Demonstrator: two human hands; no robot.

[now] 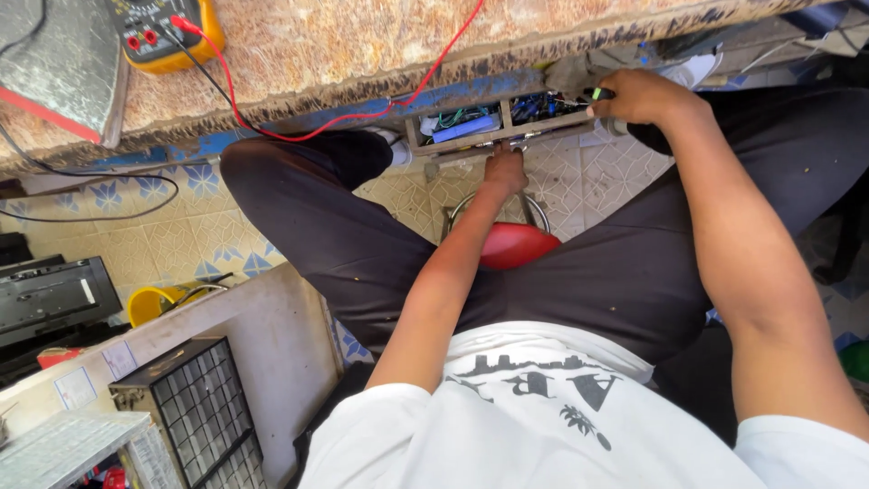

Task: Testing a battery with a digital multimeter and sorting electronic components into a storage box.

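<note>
Looking down from my head, I see the shallow drawer (493,127) pulled out from under the front edge of the desk (362,45), above my knees and the patterned tile floor (181,235). It is a narrow, grey-brown wooden tray split by a divider into two compartments, both crammed with small parts: blue pieces, green bits and tangled wire. My left hand (505,169) is under the drawer's front lip, its grip pressed together on the rail there. My right hand (638,96) sits at the drawer's right end, its grip pinching a tool with a black and green handle (599,93); what the tip is I cannot tell. A red lead (344,118) runs from the yellow multimeter (163,32) on the desk, drops over the edge and comes across towards the drawer. The red stool seat (516,244) shows between my legs.
</note>
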